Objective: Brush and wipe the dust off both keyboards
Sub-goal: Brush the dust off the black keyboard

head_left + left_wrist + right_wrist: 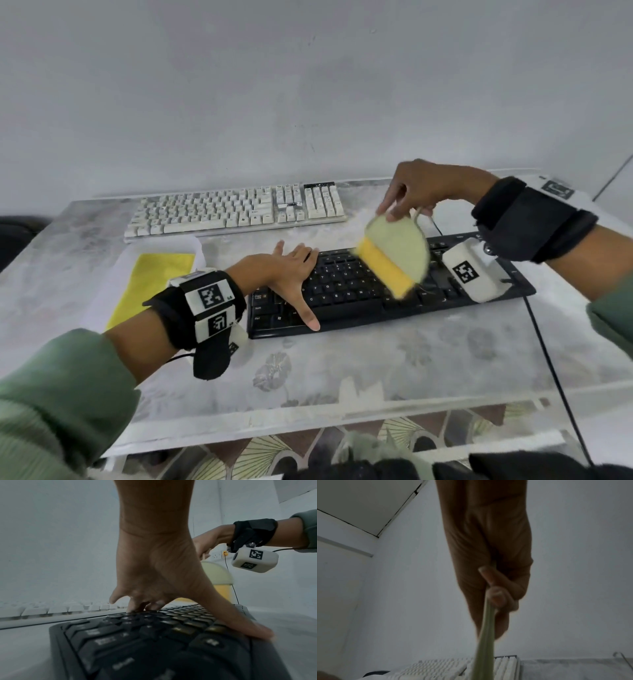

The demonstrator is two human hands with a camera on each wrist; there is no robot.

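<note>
A black keyboard point(346, 291) lies near me on the table, and a white keyboard point(236, 210) lies behind it by the wall. My left hand point(291, 274) rests flat with spread fingers on the black keyboard's left end point(154, 635), thumb at its front edge. My right hand point(421, 192) pinches the top of a pale green brush point(399, 253) with yellow bristles point(387, 272), hanging tilted above the middle keys. In the right wrist view the brush handle point(488, 622) runs down from my curled fingers point(498, 588), with the white keyboard point(440, 669) below.
A yellow cloth point(150, 281) lies in a white tray point(164, 245) left of the black keyboard. A black cable point(548, 359) runs from the keyboard's right end over the table's front edge. The wall stands close behind the marbled table point(376, 370).
</note>
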